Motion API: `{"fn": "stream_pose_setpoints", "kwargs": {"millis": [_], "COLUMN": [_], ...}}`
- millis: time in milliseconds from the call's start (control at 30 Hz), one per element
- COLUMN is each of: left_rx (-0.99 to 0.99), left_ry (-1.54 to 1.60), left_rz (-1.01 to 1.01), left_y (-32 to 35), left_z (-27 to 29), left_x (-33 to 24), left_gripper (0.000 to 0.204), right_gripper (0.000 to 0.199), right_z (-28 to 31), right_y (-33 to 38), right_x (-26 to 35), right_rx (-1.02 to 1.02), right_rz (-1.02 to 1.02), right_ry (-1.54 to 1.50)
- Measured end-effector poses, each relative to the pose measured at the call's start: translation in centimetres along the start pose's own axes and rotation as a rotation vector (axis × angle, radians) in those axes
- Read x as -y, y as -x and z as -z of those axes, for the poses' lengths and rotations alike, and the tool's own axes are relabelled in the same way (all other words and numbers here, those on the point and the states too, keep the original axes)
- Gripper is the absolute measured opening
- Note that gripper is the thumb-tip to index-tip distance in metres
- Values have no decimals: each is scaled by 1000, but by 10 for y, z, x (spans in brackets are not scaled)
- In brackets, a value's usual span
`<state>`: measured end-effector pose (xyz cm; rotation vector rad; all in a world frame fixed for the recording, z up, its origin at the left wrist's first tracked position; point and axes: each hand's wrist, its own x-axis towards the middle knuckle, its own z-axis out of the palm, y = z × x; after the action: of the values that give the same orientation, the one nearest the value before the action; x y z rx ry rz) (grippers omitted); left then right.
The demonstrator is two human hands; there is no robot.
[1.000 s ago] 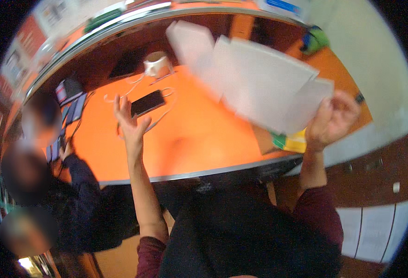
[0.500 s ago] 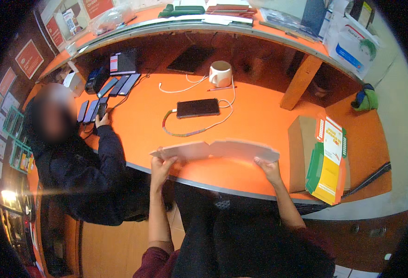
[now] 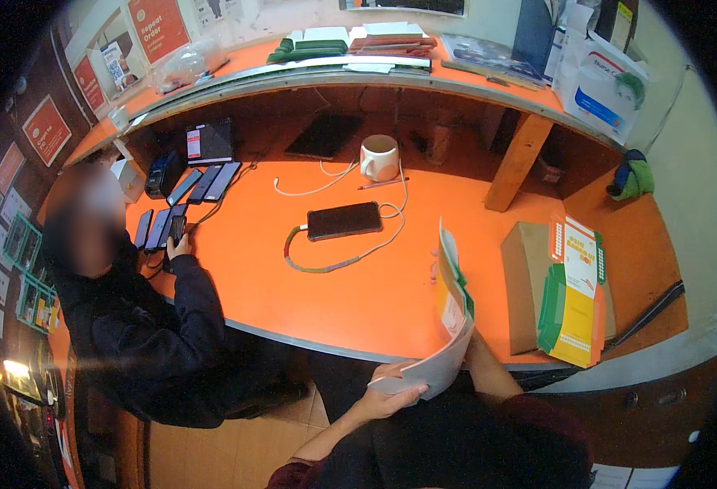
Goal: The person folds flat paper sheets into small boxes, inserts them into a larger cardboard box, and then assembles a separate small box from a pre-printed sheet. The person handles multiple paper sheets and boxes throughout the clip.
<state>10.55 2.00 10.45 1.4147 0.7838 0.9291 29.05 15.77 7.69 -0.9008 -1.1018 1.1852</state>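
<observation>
Both hands grip a flat carton [image 3: 450, 314] on edge: left hand [image 3: 392, 389] below, right hand [image 3: 438, 269] (mostly hidden) behind.

- The flat carton [image 3: 452, 314] I hold above the desk [image 3: 277, 277] is printed card, slightly glossy.
- The desk is smooth, matt orange (laminate, I think).
- On it, a glazed ceramic mug [image 3: 379, 156].
</observation>
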Motion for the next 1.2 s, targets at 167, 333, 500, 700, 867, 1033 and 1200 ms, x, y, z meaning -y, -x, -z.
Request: {"fn": "stream_pose_setpoints", "kwargs": {"millis": [167, 333, 500, 700, 867, 1033, 1200], "left_rx": [-559, -520, -749, -527, -321, -271, -405], "left_ry": [251, -84, 107, 25, 97, 103, 35], "left_rz": [-149, -172, -140, -173, -152, -127, -223], "left_y": [8, 15, 7, 1, 0, 3, -6], "left_z": [64, 68, 62, 39, 24, 28, 17], "left_x": [-22, -8, -15, -19, -6, -5, 0], "left_gripper": [34, 35, 24, 18, 18, 21, 19], "right_gripper": [69, 29, 40, 81, 97, 92, 70], "right_z": [9, -5, -1, -15, -17, 1, -11], "right_y": [-2, -12, -10, 3, 2, 9, -5], "right_x": [30, 30, 35, 29, 17, -3, -45], "right_rx": [-1, -112, 67, 432, 425, 758, 242], "right_rz": [-144, 189, -73, -262, -343, -352, -482], "right_ry": [-362, 841, -374, -339, -327, -602, -383]}}
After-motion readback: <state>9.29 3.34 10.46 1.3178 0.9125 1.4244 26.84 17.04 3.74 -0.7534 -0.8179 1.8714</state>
